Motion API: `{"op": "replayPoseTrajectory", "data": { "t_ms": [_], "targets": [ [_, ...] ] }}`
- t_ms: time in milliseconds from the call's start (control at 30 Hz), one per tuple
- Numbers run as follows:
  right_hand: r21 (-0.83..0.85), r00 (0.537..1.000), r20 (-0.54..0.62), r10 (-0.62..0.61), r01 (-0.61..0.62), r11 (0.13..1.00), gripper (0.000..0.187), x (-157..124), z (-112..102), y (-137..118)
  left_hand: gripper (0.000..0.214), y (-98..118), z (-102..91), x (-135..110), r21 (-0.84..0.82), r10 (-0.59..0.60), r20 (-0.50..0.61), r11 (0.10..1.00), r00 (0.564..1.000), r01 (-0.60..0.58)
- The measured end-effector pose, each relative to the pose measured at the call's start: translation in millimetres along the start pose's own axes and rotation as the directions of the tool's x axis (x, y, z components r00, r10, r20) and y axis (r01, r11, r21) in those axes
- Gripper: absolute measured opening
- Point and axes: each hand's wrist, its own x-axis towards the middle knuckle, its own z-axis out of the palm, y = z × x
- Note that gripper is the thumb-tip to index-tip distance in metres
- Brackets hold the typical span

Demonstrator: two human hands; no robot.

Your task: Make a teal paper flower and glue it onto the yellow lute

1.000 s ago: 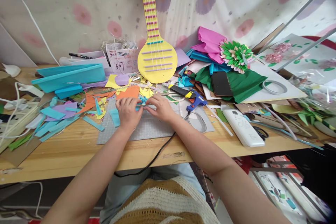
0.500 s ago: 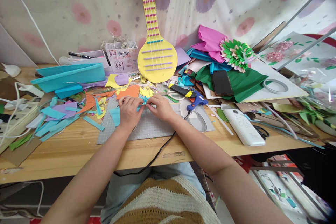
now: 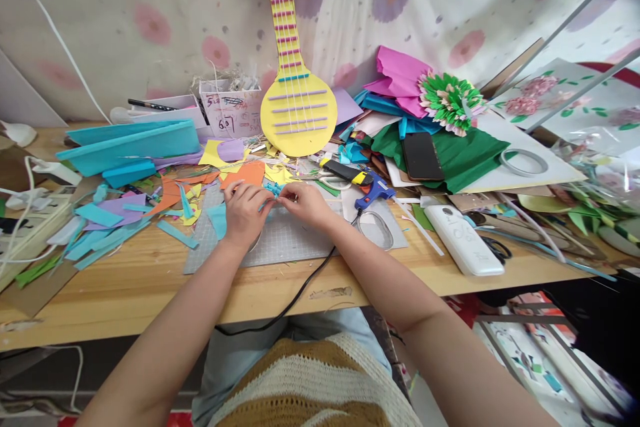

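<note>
Both hands met over the grey cutting mat [image 3: 293, 240], near the middle of the wooden table [image 3: 150, 280]. Left hand [image 3: 245, 210] was curled, fingers bent in, and its fingertips pinched one end of a small blue paper piece [image 3: 273, 191]. Right hand [image 3: 306, 202] pinched the other end between thumb and forefinger. The piece sat between the two hands, just above the far part of the mat (too small and crumpled to tell its shape). Whether it touched the mat could not be told.

A teal strip [image 3: 219, 220] lay on the mat just beside the left hand. More teal scraps [image 3: 100, 227] were strewn across the table further left, below a teal folded stack [image 3: 130, 143].

Right of the right hand lay a blue glue gun [image 3: 373, 193]; a black cable [image 3: 300, 290] ran over the table's front edge between the forearms. A yellow-and-black knife [image 3: 347, 173] lay just behind the gun.

A yellow paper guitar [image 3: 297, 107] leaned upright against the flowered cloth behind the hands. To the right: a dark phone [image 3: 421, 156] on green paper, a paper flower [image 3: 449, 101], a white remote [image 3: 463, 240] near the front edge.
</note>
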Motion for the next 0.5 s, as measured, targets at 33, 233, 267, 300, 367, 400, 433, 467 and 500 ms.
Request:
{"op": "replayPoseTrajectory", "data": {
  "t_ms": [33, 233, 267, 300, 367, 400, 433, 467, 500],
  "targets": [
    [-0.014, 1.000, 0.002, -0.018, 0.018, 1.000, 0.007, -0.8, -0.4, 0.2, 0.008, -0.4, 0.1, -0.1, -0.003, -0.007, 0.003, 1.000, 1.000, 0.007],
    [-0.205, 0.978, 0.005, -0.209, 0.205, 0.957, 0.015, -7.1, -2.5, -4.7, 0.009, -1.5, -1.1, 0.2, -0.004, -0.046, 0.037, 0.999, 0.998, 0.046],
    [-0.243, 0.976, 0.015, -0.218, 0.215, 0.946, 0.016, -7.6, -2.4, -6.0, 0.009, -1.4, -1.5, 0.3, -0.007, -0.049, 0.045, 0.999, 0.998, 0.049],
    [-0.274, 0.976, 0.027, -0.217, 0.216, 0.937, 0.015, -7.7, -2.3, -7.1, 0.009, -1.3, -1.9, 0.5, -0.015, -0.055, 0.053, 0.998, 0.997, 0.056],
    [-0.311, 0.977, 0.048, -0.209, 0.213, 0.926, 0.012, -7.1, -1.8, -8.1, 0.010, -1.4, -2.5, 1.3, -0.033, -0.074, 0.073, 0.997, 0.995, 0.077],
    [-0.317, 0.976, 0.053, -0.210, 0.216, 0.924, 0.011, -6.6, -1.6, -8.0, 0.010, -1.7, -2.8, 1.7, -0.040, -0.086, 0.086, 0.995, 0.993, 0.089],
    [-0.316, 0.975, 0.055, -0.214, 0.220, 0.923, 0.010, -6.1, -1.5, -7.4, 0.011, -2.1, -3.1, 2.2, -0.044, -0.097, 0.099, 0.994, 0.990, 0.101],
    [-0.312, 0.974, 0.057, -0.218, 0.225, 0.923, 0.009, -5.6, -1.4, -6.5, 0.012, -2.7, -3.4, 2.7, -0.046, -0.105, 0.114, 0.993, 0.988, 0.111],
    [-0.305, 0.973, 0.057, -0.222, 0.229, 0.924, 0.009, -5.3, -1.3, -5.3, 0.012, -3.3, -3.7, 3.1, -0.048, -0.110, 0.129, 0.992, 0.986, 0.117]
  ]
}}
